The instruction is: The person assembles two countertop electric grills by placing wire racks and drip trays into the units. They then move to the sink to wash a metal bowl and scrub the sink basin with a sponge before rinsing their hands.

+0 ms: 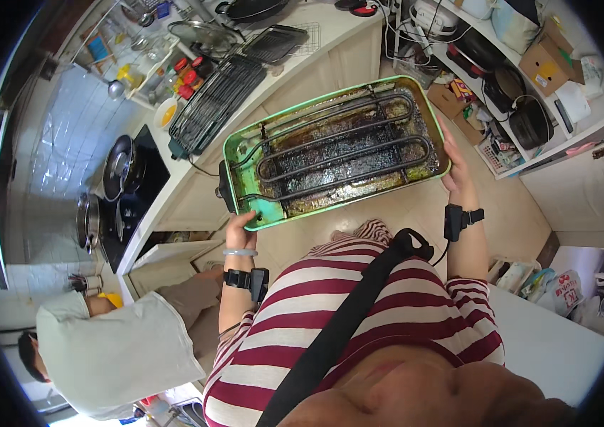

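Between my two hands hangs the green base of an electric grill (pixel 253 186), held up in the air and slightly tilted. Its inside is coated with dark, greasy residue, and a looped black heating element (pixel 344 162) lies across it. My left hand (pixel 240 229) grips the near left corner, thumb over the rim and the other fingers hidden beneath. On the right short side, my right hand (pixel 456 162) clasps the edge, its fingers partly behind the wall. A black box sits on the base's left end. Beyond it, a black grill rack (pixel 218 105) rests on the counter.
The white counter (pixel 337 39) curves around ahead and left, carrying a bowl (pixel 166 113), red-lidded jars (pixel 189 77) and a black tray (pixel 275 44). A wok (pixel 124 167) sits on the stove. At lower left another person (pixel 120 349) bends over. Shelves (pixel 508 85) stand right.
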Available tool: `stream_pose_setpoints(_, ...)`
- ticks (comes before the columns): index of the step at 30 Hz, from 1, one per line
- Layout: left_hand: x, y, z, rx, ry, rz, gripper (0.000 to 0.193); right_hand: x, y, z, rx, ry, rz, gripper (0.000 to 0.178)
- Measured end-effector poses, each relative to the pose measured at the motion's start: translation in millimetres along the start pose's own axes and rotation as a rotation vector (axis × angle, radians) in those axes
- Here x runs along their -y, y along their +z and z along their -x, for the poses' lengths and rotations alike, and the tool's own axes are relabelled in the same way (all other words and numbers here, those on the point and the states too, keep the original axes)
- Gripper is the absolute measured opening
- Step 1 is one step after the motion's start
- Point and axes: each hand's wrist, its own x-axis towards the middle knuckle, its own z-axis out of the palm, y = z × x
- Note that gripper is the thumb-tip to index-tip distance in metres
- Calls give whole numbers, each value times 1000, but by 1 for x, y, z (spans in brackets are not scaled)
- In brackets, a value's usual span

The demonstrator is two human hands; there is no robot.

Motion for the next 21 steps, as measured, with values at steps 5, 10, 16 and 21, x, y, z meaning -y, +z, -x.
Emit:
stream_pose_setpoints(5, 14, 81, -77, -104, 13, 17, 22, 23, -63, -76, 52, 37, -413, 77)
stream_pose_setpoints(10, 19, 119, -115, -332, -91, 82, 17, 8, -76, -116, -15, -1, -653, 84)
stream_pose_setpoints(16, 56, 165, -113, -242, -95, 178, 8, 25, -58, -143, 119, -8, -518, 77)
stream_pose_setpoints(21, 67, 201, -108, -265, -26, 65, 8, 9, -28, -134, -199, 269, -501, 52)
